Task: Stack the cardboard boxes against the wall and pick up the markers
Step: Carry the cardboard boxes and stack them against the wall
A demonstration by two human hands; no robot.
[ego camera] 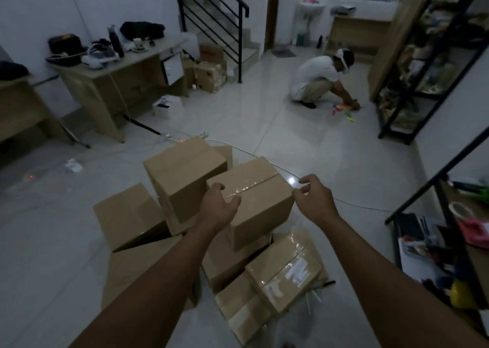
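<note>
Left hand [219, 207]: open, fingers spread on the taped brown cardboard box [254, 199], frame centre.
Right hand [312, 199]: open beside its right edge.
Around: tilted brown boxes [182, 178] crowding its left.

Matt brown cardboard box [251, 199], its top seam sealed with glossy clear tape that glints between the left hand [219, 207] and the right hand [315, 202]. Left of the hands, a second box [182, 173] of the same matt cardboard. Below the hands, a flat box [285, 276] under shiny tape, bearing a white paper label. Beyond the hands, a floor [304, 141] of pale, smooth, glossy tiles showing reflections; a desk [111, 83] with a light wood-grain finish; a stair railing [225, 17] of matt black metal.
</note>
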